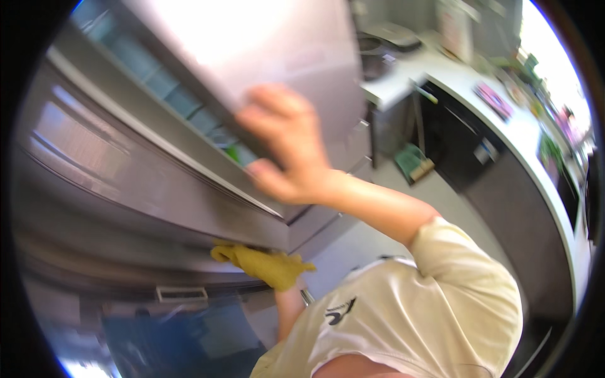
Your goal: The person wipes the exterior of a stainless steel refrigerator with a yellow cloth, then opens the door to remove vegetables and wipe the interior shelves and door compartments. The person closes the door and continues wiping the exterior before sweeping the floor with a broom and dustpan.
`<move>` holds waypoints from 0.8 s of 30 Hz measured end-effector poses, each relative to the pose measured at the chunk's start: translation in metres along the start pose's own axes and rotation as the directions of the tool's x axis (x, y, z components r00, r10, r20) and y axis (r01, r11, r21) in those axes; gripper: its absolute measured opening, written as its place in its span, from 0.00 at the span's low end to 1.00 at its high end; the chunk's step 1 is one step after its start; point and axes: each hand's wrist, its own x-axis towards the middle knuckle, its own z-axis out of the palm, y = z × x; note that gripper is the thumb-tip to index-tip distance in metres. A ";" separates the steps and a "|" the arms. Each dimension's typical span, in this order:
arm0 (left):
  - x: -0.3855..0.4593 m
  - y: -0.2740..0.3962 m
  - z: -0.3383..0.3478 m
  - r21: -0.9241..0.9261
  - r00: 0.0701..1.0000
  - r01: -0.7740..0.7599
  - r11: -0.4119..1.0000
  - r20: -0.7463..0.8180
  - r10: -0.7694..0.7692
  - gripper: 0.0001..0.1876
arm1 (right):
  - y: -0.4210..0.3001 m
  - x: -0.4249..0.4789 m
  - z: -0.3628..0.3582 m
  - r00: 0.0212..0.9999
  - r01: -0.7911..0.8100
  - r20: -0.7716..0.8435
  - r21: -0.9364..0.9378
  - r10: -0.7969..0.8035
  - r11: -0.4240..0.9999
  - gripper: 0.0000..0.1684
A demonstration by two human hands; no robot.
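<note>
My right hand (293,146) is raised over the edge of a glossy pinkish-grey door panel (326,94). Thumb and fingers are apart and nothing shows between them; blur hides whether they touch the panel. A narrow opening behind that edge shows bluish compartments (179,101) and a small green item (232,153). Lower down, a yellow cloth (264,264) covers my left hand (283,276), which holds it against or close to the lower edge of a brownish-grey appliance front (156,184). The fingers of that hand are hidden by the cloth.
A white countertop (529,137) curves along the right, bearing a pink item (493,100) and a pot (373,56). Below it, a green dustpan (410,163) and a brush (420,170) stand on the pale floor (378,227). A blue surface (175,340) lies at lower left.
</note>
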 end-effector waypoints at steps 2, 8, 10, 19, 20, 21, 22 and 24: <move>0.018 -0.004 0.020 0.144 0.985 -0.121 0.982 0.143 0.100 0.24 | -0.008 -0.024 0.010 0.983 -0.009 0.183 0.072 -0.004 0.997 0.31; 0.045 -0.002 0.080 0.322 0.782 -0.591 0.739 0.454 0.428 0.22 | -0.044 -0.141 -0.073 0.773 -0.185 0.602 -0.089 0.201 0.979 0.26; 0.084 -0.003 0.133 0.297 0.681 -0.703 0.646 0.544 0.490 0.22 | -0.028 -0.166 -0.113 0.619 -0.329 0.628 -0.339 0.472 0.882 0.26; 0.146 -0.024 0.211 0.557 0.666 -0.746 0.365 0.610 0.429 0.19 | -0.104 -0.237 -0.288 0.085 -0.443 0.143 -0.881 0.986 0.166 0.24; 0.150 -0.025 0.217 0.582 0.674 -0.738 0.341 0.613 0.412 0.19 | -0.103 -0.239 -0.302 0.091 -0.434 0.118 -0.889 0.989 0.146 0.25; 0.152 -0.026 0.221 0.601 0.679 -0.733 0.319 0.617 0.397 0.19 | -0.102 -0.241 -0.314 0.089 -0.471 0.103 -0.872 0.991 0.133 0.26; 0.154 -0.026 0.228 0.618 0.682 -0.729 0.293 0.622 0.385 0.18 | -0.098 -0.243 -0.325 0.089 -0.507 0.089 -0.853 0.992 0.122 0.27; 0.151 -0.023 0.234 0.647 0.682 -0.725 0.236 0.626 0.379 0.18 | -0.087 -0.248 -0.347 0.089 -0.627 0.085 -0.769 0.992 0.122 0.30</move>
